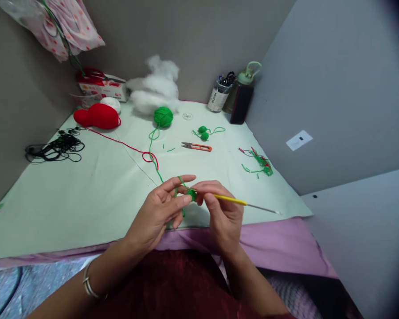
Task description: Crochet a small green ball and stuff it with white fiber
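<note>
- Green piece [193, 195] near the tabletop's [96, 199] front edge: mostly covered, shape unclear.
- Left hand [161, 204] pinches it.
- Right hand [223, 212] pinches the hook [231, 199], left tip indistinct.

Both hands [158, 208] pinch close together, forearms [116, 257] angled inward.

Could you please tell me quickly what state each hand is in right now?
Left hand: closed in a pinch, holding the small green crocheted piece.
Right hand: closed, holding the yellow-handled hook.
</note>
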A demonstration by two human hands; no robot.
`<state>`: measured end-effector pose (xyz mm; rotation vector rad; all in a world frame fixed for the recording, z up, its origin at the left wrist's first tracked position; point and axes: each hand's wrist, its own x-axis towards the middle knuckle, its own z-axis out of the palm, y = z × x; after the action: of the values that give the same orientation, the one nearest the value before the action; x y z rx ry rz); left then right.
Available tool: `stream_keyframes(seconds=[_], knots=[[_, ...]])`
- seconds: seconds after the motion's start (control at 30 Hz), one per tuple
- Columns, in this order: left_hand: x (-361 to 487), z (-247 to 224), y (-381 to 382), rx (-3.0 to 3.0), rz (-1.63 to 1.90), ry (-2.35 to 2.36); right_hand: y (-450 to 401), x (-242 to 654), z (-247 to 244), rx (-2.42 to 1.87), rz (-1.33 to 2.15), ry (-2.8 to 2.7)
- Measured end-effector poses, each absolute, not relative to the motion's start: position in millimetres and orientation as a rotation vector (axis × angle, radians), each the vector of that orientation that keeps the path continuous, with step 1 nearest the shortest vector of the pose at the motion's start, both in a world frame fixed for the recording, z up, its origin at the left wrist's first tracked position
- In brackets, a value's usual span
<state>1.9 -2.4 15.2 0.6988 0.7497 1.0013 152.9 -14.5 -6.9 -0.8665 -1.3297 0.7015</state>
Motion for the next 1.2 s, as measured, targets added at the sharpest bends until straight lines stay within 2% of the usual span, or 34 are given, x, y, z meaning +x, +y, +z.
stream_keyframes(seconds=[0.1, 0.23, 0.47, 0.9, 1.03, 1.2], knots=[[5.8, 13.1, -4.8, 0.689, 1.050, 0.753, -19.0, 154.0, -12.0, -0.946, 0.461, -1.513], [2.9, 10.7, -1.9, 0.510, 0.929, 0.664, -24.1, 158.5, -15.3, -0.956, 0.124, -1.731], [-2.9, 13.9, -0.3, 0.634, 0.989, 0.695, -17.5, 157.3, -5.2, -0.882, 0.732, -1.235], [-2.7, 9.4, -3.7, 0.846, 1.015, 0.793, -16.2, 159.5, -7.5, -0.796, 1.068, -1.072], [-4.4, 4.7, -5.1, 0.924, 1.042, 0.816, -21.4, 161.5, -6.0, -0.880, 0.842, -1.292], [1.2, 2.6, -9.4, 1.013, 1.153, 0.954, -27.3, 160.0, -9.7, -0.909, 0.165, -1.761]])
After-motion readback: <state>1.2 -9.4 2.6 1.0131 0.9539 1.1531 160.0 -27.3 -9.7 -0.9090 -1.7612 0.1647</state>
